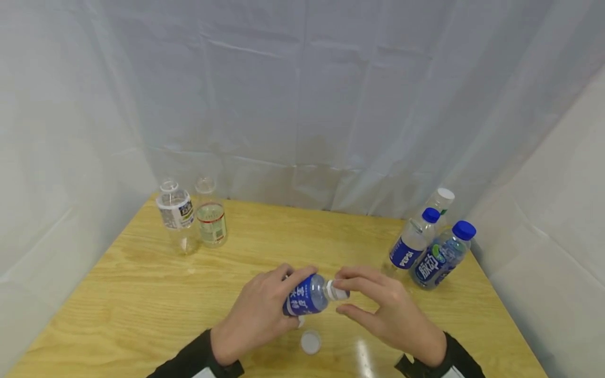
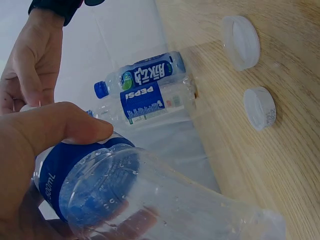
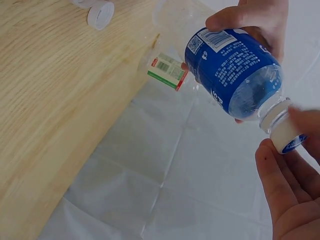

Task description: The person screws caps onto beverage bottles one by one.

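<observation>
My left hand point(image 1: 257, 310) grips a clear plastic bottle point(image 1: 319, 293) with a blue label round its body. The bottle lies tilted above the table, its neck pointing right in the head view. At that neck, my right hand point(image 1: 392, 310) pinches the white cap point(image 3: 284, 132) between thumb and fingers; blue print shows on its top. The cap still sits on the bottle mouth in the right wrist view, where one fingertip is blurred. Below the bottle, a loose white cap point(image 1: 310, 342) lies on the table, and a second loose cap point(image 2: 260, 108) is close by.
On the right stand a Pepsi bottle point(image 1: 406, 249), a bottle with a blue cap and blue label point(image 1: 437, 262), and a white-capped bottle point(image 1: 441, 199) behind them. Two uncapped clear bottles, one with a white label point(image 1: 177, 212) and one with a green label point(image 1: 211, 223), stand back left.
</observation>
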The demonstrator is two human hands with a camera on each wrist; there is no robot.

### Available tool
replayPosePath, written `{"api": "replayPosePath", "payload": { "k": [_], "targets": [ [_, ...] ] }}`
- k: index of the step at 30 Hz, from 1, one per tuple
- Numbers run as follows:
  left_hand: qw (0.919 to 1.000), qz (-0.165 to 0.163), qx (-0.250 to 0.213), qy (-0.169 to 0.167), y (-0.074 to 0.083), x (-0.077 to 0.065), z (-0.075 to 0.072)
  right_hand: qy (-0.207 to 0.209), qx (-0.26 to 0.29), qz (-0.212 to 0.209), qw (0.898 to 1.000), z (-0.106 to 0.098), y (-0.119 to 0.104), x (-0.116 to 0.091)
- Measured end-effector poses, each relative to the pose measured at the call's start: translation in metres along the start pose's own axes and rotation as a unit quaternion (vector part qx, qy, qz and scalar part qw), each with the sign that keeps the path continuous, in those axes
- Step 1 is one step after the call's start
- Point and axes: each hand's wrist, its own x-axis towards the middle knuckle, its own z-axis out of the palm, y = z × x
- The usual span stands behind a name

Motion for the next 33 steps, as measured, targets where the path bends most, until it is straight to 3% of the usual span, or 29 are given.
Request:
{"api": "replayPosePath", "payload": {
  "k": [7, 11, 14, 24, 33],
  "targets": [
    [0.9995, 0.013, 0.019, 0.02, 0.0002, -0.0013, 0.0034, 0.049, 0.016, 0.023, 0.998, 0.0038, 0.0034, -0.0029],
    [0.9995, 0.011, 0.022, 0.022, 0.0014, -0.0009, 0.0024, 0.044, -0.002, 0.059, 0.997, 0.0024, 0.0038, -0.0042],
    [0.9995, 0.011, 0.02, 0.02, 0.0018, -0.0009, 0.0012, 0.03, -0.005, 0.063, 0.998, 0.001, 0.0028, -0.0035],
    [0.9999, 0.007, 0.01, 0.001, 0.002, -0.0011, -0.0013, -0.004, 0.014, 0.024, 1.0, -0.0032, -0.0009, 0.0016],
    [0.9992, 0.005, -0.023, -0.032, 0.0025, -0.0009, -0.0059, -0.011, -0.022, -0.023, 0.999, -0.0029, -0.0014, -0.0001]
  ]
}}
